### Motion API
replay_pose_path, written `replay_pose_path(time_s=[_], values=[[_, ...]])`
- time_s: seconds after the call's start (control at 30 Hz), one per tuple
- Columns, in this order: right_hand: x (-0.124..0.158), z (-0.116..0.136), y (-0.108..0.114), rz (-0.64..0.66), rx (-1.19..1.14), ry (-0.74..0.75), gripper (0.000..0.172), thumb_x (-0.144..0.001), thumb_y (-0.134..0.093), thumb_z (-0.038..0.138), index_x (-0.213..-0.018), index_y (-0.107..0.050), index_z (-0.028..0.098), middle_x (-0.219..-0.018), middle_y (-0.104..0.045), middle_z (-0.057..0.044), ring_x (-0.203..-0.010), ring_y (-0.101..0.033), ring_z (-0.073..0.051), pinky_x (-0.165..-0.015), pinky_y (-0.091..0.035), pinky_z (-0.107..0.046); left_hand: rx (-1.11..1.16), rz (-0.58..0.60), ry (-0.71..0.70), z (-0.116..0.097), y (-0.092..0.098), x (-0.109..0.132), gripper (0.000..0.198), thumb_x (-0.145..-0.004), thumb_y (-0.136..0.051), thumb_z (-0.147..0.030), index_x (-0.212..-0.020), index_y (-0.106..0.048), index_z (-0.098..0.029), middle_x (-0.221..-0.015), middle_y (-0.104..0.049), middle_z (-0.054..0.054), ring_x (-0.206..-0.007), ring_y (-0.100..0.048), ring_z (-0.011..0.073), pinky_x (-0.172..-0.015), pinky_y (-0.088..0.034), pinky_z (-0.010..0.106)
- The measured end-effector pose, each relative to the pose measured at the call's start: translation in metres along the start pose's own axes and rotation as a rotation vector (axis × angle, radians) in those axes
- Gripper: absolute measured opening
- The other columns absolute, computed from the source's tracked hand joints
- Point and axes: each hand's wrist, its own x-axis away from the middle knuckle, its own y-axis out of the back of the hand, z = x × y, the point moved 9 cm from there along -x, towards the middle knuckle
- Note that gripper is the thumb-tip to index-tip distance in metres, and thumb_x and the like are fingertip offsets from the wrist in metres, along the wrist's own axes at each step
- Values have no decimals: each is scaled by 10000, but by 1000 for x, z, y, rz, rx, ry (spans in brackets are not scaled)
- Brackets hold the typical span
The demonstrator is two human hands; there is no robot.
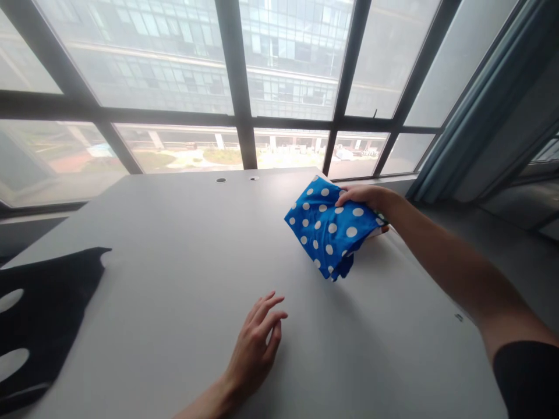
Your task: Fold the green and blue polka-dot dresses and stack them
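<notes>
My right hand (pixel 364 198) grips a folded blue cloth with white polka dots (pixel 328 230), lifted slightly above the right side of the grey table (pixel 183 244), its lower corner hanging down near the surface. My left hand (pixel 257 343) rests flat on the table nearer to me, fingers spread and holding nothing, a short way left of and below the cloth.
A black garment with light cut-out shapes (pixel 39 326) lies on the table's left edge. Two small round holes (pixel 220 180) sit near the table's far edge. Large windows (pixel 279 87) stand behind the table, and a blue-grey curtain (pixel 476 105) hangs at right.
</notes>
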Motion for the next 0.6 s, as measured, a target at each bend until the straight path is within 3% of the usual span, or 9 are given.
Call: replay_pose_path(time_s=[0.13, 0.2, 0.27, 0.37, 0.47, 0.6], values=[[-17, 19, 75, -86, -95, 35, 383, -857, -746, 202, -1237, -707, 184, -1037, -790, -78, -870, -765, -266, -795, -643, -384, -1, 42, 24, 7, -6, 2, 298, -1005, -465, -172, -1087, -735, -269, -1401, -671, 64, -1438, -519, 273, -1138, -517, 504], [-30, 2, 106, -115, -152, 1, 309, -908, -681, 259, -1195, -716, 150, -1003, -788, -89, -878, -756, -267, -814, -628, -408, -1, 56, 33, 10, -8, 3, 311, -1000, -474, -179, -1106, -747, -284, -1410, -668, 56, -1434, -524, 272, -1116, -541, 481], [-45, -29, 125, -114, -198, -58, 342, -966, -594, 330, -1164, -703, 73, -978, -781, -139, -881, -743, -272, -838, -600, -459, 0, 60, 47, 13, -9, 4, 320, -998, -480, -189, -1109, -758, -300, -1413, -668, 46, -1420, -540, 270, -1093, -563, 460], [-63, -80, 139, -138, -199, -101, 361, -1008, -481, 274, -1068, -697, -9, -912, -764, -206, -855, -728, -246, -846, -565, -457, 2, 50, 57, 18, -9, 5, 331, -991, -489, -197, -1112, -770, -323, -1404, -677, 33, -1396, -567, 268, -1075, -581, 444], [-70, -124, 140, -130, -197, -178, 376, -1011, -458, 270, -940, -727, 17, -879, -754, -252, -849, -741, -279, -810, -564, -461, -4, 41, 48, 20, -11, 5, 339, -977, -508, -193, -1132, -772, -338, -1397, -683, 24, -1382, -581, 266, -1078, -580, 437], [-71, -147, 144, -170, -247, -232, 397, -1014, -489, 328, -958, -734, 21, -942, -749, -288, -854, -745, -312, -781, -565, -487, -30, 59, 40, 21, -14, 6, 335, -969, -522, -193, -1131, -774, -343, -1400, -683, 17, -1376, -586, 266, -1080, -578, 443]])
